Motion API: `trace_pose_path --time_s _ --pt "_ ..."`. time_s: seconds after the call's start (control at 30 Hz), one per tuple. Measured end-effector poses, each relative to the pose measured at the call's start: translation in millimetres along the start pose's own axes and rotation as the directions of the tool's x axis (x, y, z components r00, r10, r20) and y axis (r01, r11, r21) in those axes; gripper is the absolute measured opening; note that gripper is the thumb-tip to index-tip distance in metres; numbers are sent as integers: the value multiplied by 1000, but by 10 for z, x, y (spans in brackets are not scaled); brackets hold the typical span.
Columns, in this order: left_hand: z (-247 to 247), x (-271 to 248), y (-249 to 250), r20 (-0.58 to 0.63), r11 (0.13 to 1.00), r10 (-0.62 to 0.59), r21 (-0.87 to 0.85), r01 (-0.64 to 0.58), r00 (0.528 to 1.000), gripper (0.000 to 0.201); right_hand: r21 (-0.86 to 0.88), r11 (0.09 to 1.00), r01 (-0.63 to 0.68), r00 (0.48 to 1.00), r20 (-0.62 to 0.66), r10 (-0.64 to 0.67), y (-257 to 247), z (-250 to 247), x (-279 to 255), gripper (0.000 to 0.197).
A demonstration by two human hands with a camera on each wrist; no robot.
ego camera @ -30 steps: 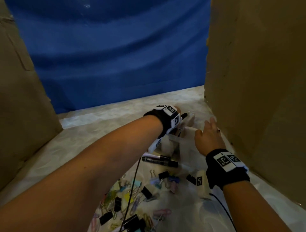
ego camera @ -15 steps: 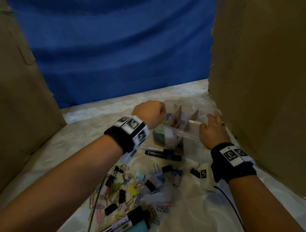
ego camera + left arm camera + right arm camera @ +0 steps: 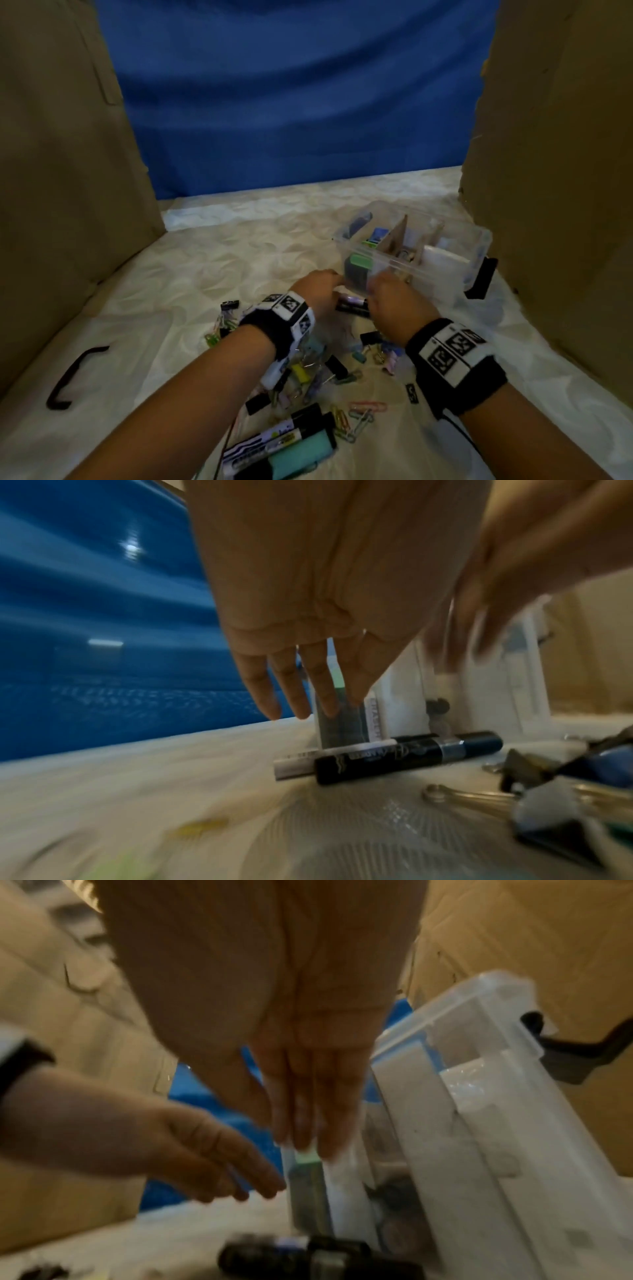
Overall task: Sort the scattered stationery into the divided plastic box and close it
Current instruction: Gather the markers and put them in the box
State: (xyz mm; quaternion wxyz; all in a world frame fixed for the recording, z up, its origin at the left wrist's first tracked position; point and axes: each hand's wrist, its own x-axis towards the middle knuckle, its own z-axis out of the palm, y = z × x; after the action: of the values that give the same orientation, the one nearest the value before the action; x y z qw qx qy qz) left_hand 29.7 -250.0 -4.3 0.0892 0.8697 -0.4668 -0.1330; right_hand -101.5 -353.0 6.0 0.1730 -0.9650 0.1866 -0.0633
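Observation:
The clear divided box (image 3: 476, 240) stands open at the right, with cardboard dividers and a green-topped item inside its near-left compartment. Two markers, one black (image 3: 354, 308) and one white-and-lilac (image 3: 351, 299), lie on the table against the box's near-left corner. My left hand (image 3: 323, 286) and right hand (image 3: 385, 291) hover just over them, one at each end, fingers straight and holding nothing. The left wrist view shows the left fingers (image 3: 301, 693) above the black marker (image 3: 407, 758). In the blurred right wrist view, the right fingers (image 3: 301, 1123) point down beside the box wall (image 3: 479, 1123).
Binder clips and paper clips (image 3: 308, 370) are scattered under my wrists. Black and mint highlighters (image 3: 291, 445) lie nearest me. A black bent handle (image 3: 75, 377) lies at the left. Cardboard walls (image 3: 61, 171) close both sides, with a blue backdrop behind. A black latch (image 3: 481, 277) hangs on the box's right end.
The left hand pulled back from over the box and came down to the markers. The right hand left the box's near edge and moved left to meet it.

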Motion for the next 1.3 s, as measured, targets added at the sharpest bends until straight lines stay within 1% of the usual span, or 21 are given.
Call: trace_pose_path --time_s 0.03,0.07,0.13,0.2,0.27,0.37,0.5,0.57,0.6,0.63,0.67,0.7,0.77,0.83,0.87,0.93,1.0,1.1,1.17,1.23,1.3 --pt "27 63 36 11 1000 -9 11 9 1000 38 -70 993 -100 981 157 110 28 83 60 32" --pt "59 126 53 21 999 -32 16 31 999 36 -151 977 -148 953 242 182 51 153 110 39" --pt "122 225 74 24 997 -66 44 65 998 25 -263 950 -167 939 252 235 88 236 166 41" --pt "181 330 80 16 990 -86 113 83 996 16 -298 941 -160 930 275 245 106 262 202 39" --pt "190 395 122 22 977 -91 197 85 996 16 -326 937 -124 923 309 230 111 265 197 35" --pt "213 473 174 39 963 -107 252 93 994 23 -384 921 -60 937 298 185 94 271 162 32" --pt "251 503 136 44 957 -102 277 86 994 25 -393 918 -45 938 299 174 -41 57 8 28" --pt "269 482 39 36 967 -87 244 75 996 24 -387 922 -13 970 217 105 -150 -248 -110 24" --pt "259 466 -15 30 970 -73 233 65 997 23 -375 927 3 982 174 67 -184 -439 -162 19" --pt "215 438 -67 32 973 -79 221 70 996 23 -336 942 13 987 153 41 -207 -644 -199 15" --pt "162 407 -114 42 980 -83 185 74 996 23 -282 959 8 991 131 30 -216 -859 -232 18" --pt "73 355 -138 62 990 -84 121 76 995 24 -216 976 -9 994 100 32 -211 -1065 -261 20" --pt "-86 223 -199 49 999 -50 9 50 998 32 -147 988 -41 998 -49 34 -144 -1397 -286 21" --pt "-223 14 -235 -23 998 5 -70 -7 1000 36 -204 973 -107 980 -188 69 -50 -1580 -233 20" --pt "-248 -83 -257 -68 993 30 -108 -37 997 36 -251 954 -165 971 -212 112 -3 -1619 -164 20" --pt "-261 -241 -261 -126 984 58 -161 -78 990 33 -314 915 -254 962 -182 204 64 -1597 67 22" --pt "-239 -349 -264 -167 974 75 -201 -108 983 29 -291 910 -294 955 -118 271 88 -1509 355 26" --pt "-239 -488 -242 -212 962 101 -227 -149 972 17 -248 928 -278 955 32 295 54 -1429 674 21" --pt "-233 -557 -238 -227 962 88 -234 -142 970 13 -246 929 -276 946 100 307 10 -1446 762 29" --pt "-246 -649 -234 -253 964 59 -238 -121 966 14 -284 911 -297 933 114 340 -11 -1495 786 38" --pt "-262 -719 -266 -267 959 40 -260 -112 963 15 -234 918 -320 937 61 343 -2 -1571 847 34"
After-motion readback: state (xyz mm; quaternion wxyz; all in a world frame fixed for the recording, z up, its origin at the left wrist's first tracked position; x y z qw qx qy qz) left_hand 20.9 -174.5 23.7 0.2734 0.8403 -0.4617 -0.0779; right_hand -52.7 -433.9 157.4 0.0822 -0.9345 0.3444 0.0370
